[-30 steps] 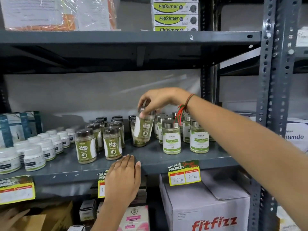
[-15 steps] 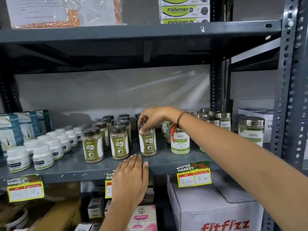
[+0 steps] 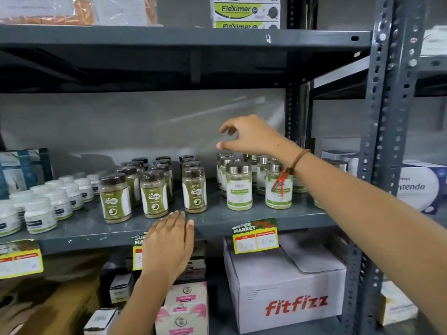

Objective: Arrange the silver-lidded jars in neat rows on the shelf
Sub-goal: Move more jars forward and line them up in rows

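Going left to right, well to the left of our left hand [image 3: 169, 245] we count about ten white-capped tubs [image 3: 40, 215] in rows; some behind are too blurred to count surely. Just above that hand's fingertips stand the brown-lidded jars [image 3: 153, 193] of green-brown powder, three in the front row with roughly nine more behind them. Our left hand lies flat, fingers together, palm down on the front lip of the shelf [image 3: 217, 221], gripping nothing.

Our right hand [image 3: 244, 135] hangs in the air with thumb and fingers spread apart in a loose claw, empty, its wrist wearing a thread band. Directly beneath it stand the silver-lidded jars [image 3: 239, 186]: we can count about eight, two in front, more behind, and one or two partly hidden past our forearm. Each is a clear, straight-sided jar of pale green powder, with a shiny metal cap and a white label edged in green. They stand upright on the right part of the shelf, apart from the brown-lidded group.
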The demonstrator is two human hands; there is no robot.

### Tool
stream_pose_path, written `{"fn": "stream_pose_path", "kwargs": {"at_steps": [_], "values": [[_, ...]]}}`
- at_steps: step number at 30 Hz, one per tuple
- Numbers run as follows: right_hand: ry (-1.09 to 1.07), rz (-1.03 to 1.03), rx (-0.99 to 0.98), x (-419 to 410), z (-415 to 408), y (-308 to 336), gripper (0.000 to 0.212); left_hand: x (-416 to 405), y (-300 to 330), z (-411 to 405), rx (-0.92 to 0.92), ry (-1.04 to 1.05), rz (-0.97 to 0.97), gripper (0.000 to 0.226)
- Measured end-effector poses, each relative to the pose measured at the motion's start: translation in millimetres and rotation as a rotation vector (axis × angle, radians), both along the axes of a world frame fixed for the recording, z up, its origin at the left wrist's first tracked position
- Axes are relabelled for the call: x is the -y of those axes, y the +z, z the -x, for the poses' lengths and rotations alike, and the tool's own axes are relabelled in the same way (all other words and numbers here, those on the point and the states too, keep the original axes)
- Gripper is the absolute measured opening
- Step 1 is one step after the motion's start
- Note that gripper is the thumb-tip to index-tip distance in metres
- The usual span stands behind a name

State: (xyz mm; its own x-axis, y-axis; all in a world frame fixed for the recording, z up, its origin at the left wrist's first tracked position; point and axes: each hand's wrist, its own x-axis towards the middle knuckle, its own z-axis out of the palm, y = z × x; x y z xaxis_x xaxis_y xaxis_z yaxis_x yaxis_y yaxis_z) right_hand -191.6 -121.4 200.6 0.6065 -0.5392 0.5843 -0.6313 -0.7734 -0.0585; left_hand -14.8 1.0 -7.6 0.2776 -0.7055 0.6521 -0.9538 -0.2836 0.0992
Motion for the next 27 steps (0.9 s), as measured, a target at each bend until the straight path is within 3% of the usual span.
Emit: {"fn": "stream_pose_path", "kwargs": {"at_steps": [5,15,24,27], "values": [[-0.201,0.003,-0.023,6.4,67.4,0.0,0.045,-0.3,1.0,0.7,-0.012,-0.017,-0.002,0.056],[-0.731,-0.034,-0.442,20.0,132.7,-11.0,0.047,-1.3,3.5,-0.8,-0.028,-0.027,-0.013,0.055],[-0.842,-0.118,-0.546,35.8,138.4,-20.5,0.055,-6.7,8.7,-0.3,0.000,-0.023,-0.072,0.068],[-0.809,-0.165,-0.544,39.9,140.8,-21.8,0.054,-7.7,12.5,-1.0,-0.006,-0.019,-0.079,0.058]]}}
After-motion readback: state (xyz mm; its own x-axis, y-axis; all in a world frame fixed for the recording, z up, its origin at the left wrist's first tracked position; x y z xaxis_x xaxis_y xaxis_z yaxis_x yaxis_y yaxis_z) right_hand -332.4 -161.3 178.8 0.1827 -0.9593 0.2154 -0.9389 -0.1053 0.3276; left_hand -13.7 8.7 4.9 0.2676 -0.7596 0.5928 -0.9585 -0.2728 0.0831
